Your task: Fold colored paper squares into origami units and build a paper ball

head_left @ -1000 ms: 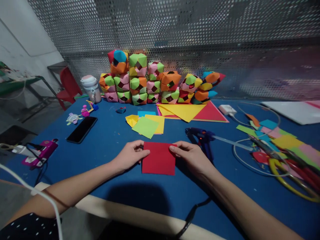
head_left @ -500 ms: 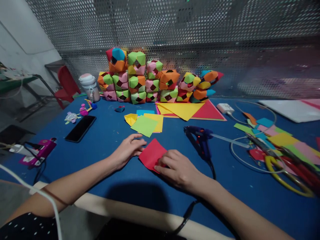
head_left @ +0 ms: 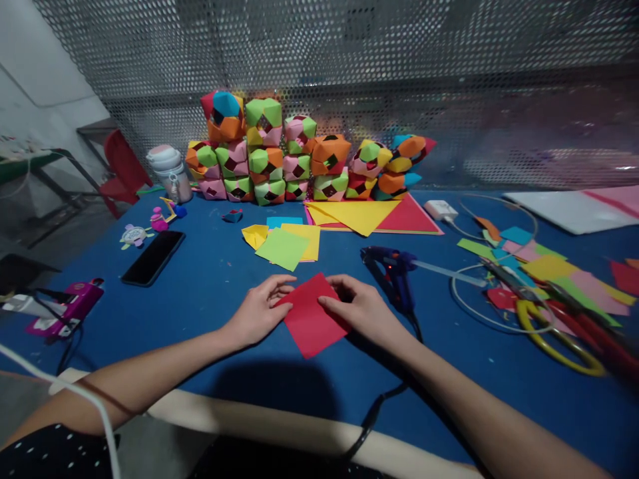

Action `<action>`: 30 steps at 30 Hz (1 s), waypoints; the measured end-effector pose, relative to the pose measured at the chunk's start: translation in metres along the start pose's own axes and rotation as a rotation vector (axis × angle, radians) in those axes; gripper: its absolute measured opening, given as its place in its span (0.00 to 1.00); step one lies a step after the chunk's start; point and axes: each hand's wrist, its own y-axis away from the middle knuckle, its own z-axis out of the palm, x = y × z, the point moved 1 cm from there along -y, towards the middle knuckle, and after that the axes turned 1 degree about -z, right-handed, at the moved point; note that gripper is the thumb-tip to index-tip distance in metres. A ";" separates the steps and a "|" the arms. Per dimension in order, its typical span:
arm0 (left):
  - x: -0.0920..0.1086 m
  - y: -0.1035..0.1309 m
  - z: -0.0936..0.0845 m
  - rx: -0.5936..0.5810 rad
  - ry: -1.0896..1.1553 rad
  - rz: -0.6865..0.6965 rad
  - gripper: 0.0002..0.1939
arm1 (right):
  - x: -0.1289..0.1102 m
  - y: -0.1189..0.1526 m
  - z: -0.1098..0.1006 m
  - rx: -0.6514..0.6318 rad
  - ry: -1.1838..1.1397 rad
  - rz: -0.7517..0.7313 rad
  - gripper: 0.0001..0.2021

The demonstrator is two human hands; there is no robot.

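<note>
A square of red paper [head_left: 314, 319] is between my two hands, just above the blue table [head_left: 200, 319]. My left hand [head_left: 262, 306] pinches its left corner with thumb and fingers. On the opposite side my right hand [head_left: 354, 303] grips the upper right edge, thumb on top and fingers behind. Beyond the paper lie a green sheet [head_left: 282, 249], a yellow sheet [head_left: 310, 241] and a small folded yellow piece [head_left: 254, 235]. A blue glue gun [head_left: 397, 269] rests to the right of my right hand.
Stacked colourful paper balls [head_left: 267, 163] stand at the back beside a bottle [head_left: 170, 173]. A phone [head_left: 154, 258] and a purple power strip [head_left: 70, 309] lie left. At right are yellow-handled scissors [head_left: 559, 346], paper scraps [head_left: 549, 267] and a looped white cable.
The red paper has been lifted and turned. My left hand has closed on its corner, and my right hand has shifted to its upper right edge. The view has moved slightly.
</note>
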 end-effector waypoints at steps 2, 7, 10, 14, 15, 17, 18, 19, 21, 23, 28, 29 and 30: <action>0.000 0.000 -0.001 0.024 -0.108 0.033 0.18 | 0.001 -0.002 0.001 -0.023 0.001 -0.013 0.07; 0.000 -0.003 -0.009 0.031 -0.466 0.134 0.18 | 0.002 -0.001 0.000 0.038 0.165 -0.233 0.03; -0.001 -0.005 -0.012 0.008 -0.587 0.220 0.18 | 0.000 0.002 0.000 -0.014 0.228 -0.414 0.05; -0.001 -0.007 -0.016 -0.087 -0.704 0.291 0.14 | -0.004 0.009 0.000 -0.136 0.403 -0.638 0.06; 0.000 -0.008 -0.018 -0.123 -0.728 0.294 0.12 | -0.006 0.011 0.001 -0.167 0.465 -0.669 0.06; 0.001 -0.009 -0.023 -0.195 -0.760 0.308 0.10 | -0.009 0.015 0.002 -0.213 0.579 -0.721 0.07; 0.002 -0.010 -0.026 -0.225 -0.769 0.321 0.09 | -0.010 0.017 0.003 -0.224 0.625 -0.747 0.07; 0.002 -0.010 -0.028 -0.252 -0.776 0.335 0.08 | -0.012 0.018 0.004 -0.233 0.663 -0.774 0.08; 0.003 -0.011 -0.032 -0.287 -0.794 0.357 0.08 | -0.014 0.021 0.006 -0.251 0.735 -0.827 0.10; 0.003 -0.012 -0.034 -0.311 -0.819 0.370 0.08 | -0.016 0.023 0.007 -0.271 0.809 -0.864 0.10; 0.003 -0.012 -0.035 -0.346 -0.860 0.403 0.08 | -0.021 0.028 0.009 -0.272 0.909 -0.935 0.12; 0.004 -0.012 -0.035 -0.352 -0.863 0.403 0.08 | -0.022 0.029 0.009 -0.277 0.907 -0.945 0.13; 0.004 -0.012 -0.035 -0.357 -0.865 0.399 0.09 | -0.022 0.030 0.010 -0.287 0.900 -0.951 0.13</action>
